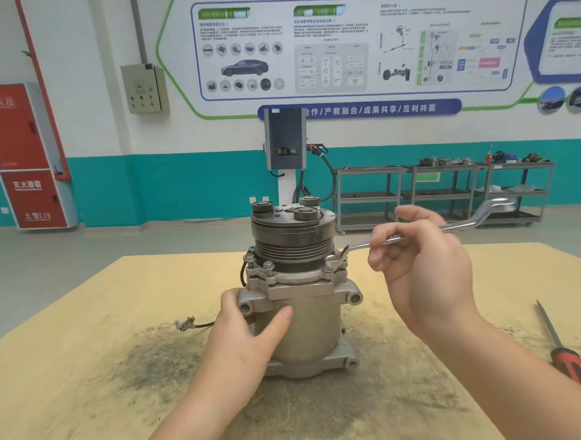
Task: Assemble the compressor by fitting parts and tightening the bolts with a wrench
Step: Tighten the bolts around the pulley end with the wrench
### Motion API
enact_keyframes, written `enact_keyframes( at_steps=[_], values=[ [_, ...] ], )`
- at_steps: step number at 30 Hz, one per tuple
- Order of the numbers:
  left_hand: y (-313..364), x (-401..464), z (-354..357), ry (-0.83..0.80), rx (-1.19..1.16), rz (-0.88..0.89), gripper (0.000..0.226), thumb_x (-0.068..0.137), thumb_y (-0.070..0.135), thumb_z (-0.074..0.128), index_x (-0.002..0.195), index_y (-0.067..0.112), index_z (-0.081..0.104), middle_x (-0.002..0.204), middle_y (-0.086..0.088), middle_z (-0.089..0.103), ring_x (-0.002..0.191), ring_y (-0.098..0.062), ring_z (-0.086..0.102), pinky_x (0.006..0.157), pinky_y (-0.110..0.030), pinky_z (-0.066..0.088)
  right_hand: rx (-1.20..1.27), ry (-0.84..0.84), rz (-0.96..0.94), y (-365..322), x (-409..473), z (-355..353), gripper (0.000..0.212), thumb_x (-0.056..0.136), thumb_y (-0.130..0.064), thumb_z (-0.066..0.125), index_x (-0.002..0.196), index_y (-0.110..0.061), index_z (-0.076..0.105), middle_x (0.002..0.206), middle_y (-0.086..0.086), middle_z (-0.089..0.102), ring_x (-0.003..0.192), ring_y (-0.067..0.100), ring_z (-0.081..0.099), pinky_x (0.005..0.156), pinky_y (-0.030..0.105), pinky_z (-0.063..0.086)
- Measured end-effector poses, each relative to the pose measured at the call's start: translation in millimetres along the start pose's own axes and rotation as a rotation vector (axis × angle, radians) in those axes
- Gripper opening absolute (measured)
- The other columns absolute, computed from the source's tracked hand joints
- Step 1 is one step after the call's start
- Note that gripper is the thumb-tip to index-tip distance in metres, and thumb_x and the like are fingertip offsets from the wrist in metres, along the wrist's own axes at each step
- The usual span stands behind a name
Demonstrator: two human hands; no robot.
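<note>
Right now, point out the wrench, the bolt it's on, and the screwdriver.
wrench [454, 227], head view, mid shaft past the fingers.
bolt [327, 268], head view, shank under the wrench end.
screwdriver [572, 364], head view, red and black handle.

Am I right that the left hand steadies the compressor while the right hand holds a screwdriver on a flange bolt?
Not quite. In the head view the right hand holds a wrench, not a screwdriver. The left hand does steady the compressor.

screwdriver [570, 361] handle cut off at right edge, wall poster [359, 46] text too blurred to read
</note>
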State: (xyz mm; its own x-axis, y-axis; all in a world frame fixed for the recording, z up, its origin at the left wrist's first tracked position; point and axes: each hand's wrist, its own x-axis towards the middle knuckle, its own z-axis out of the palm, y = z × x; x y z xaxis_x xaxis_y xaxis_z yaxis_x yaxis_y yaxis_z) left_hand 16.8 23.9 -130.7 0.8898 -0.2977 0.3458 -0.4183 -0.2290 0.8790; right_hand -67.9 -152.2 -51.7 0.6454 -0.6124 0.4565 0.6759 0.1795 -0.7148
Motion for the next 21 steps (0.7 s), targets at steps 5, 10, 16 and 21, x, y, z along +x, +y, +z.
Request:
enact_keyframes(
  at_steps=[5, 10, 16, 21],
  values=[
    [1.7, -1.2, -0.4, -0.003, 0.001, -0.005, 0.033, 0.081, 0.052, 0.066, 0.096, 0.043, 0.039, 0.100, 0.029, 0.053, 0.087, 0.030, 0.045, 0.073, -0.020, 0.046, 0.192, 0.092, 0.169, 16.3, 4.4, -5.6, 0.019, 0.092, 0.003, 0.030, 0.094, -0.009, 0.044, 0.054, 0.007, 0.054, 0.044, 0.018, 0.046, 0.045, 0.025, 0.043],
    [1.7, -1.9, -0.5, -0.005, -0.004, -0.016, 0.034, 0.081, 0.055, 0.066, 0.097, 0.047, 0.038, 0.101, 0.031, 0.053, 0.087, 0.026, 0.048, 0.074, -0.025, 0.049, 0.089, 0.013, -0.059, 25.1, -6.0, -7.8, 0.016, 0.086, 0.003, 0.034, 0.087, -0.010, 0.045, 0.055, 0.005, 0.056, 0.046, 0.021, 0.046, 0.048, 0.027, 0.042],
    [-1.3, 1.1, -0.1, 0.016, -0.003, -0.013, 0.038, 0.078, 0.056, 0.069, 0.101, 0.043, 0.041, 0.102, 0.021, 0.063, 0.090, 0.005, 0.062, 0.072, -0.028, 0.053, -0.817, -0.511, -0.925, 48.5, -34.2, -3.3, 0.012, 0.086, -0.003, 0.055, 0.091, -0.008, 0.065, 0.077, -0.002, 0.062, 0.068, 0.013, 0.057, 0.064, 0.025, 0.048],
    [-1.0, -0.4, -0.2, 0.008, -0.017, -0.009, 0.035, 0.079, 0.056, 0.067, 0.098, 0.047, 0.040, 0.100, 0.028, 0.058, 0.088, 0.021, 0.053, 0.068, -0.023, 0.049, -0.543, -0.474, -0.720, 32.4, -34.8, 3.9, 0.022, 0.098, -0.008, 0.050, 0.110, -0.027, 0.051, 0.074, 0.000, 0.064, 0.060, 0.022, 0.060, 0.058, 0.032, 0.052]
  ],
)
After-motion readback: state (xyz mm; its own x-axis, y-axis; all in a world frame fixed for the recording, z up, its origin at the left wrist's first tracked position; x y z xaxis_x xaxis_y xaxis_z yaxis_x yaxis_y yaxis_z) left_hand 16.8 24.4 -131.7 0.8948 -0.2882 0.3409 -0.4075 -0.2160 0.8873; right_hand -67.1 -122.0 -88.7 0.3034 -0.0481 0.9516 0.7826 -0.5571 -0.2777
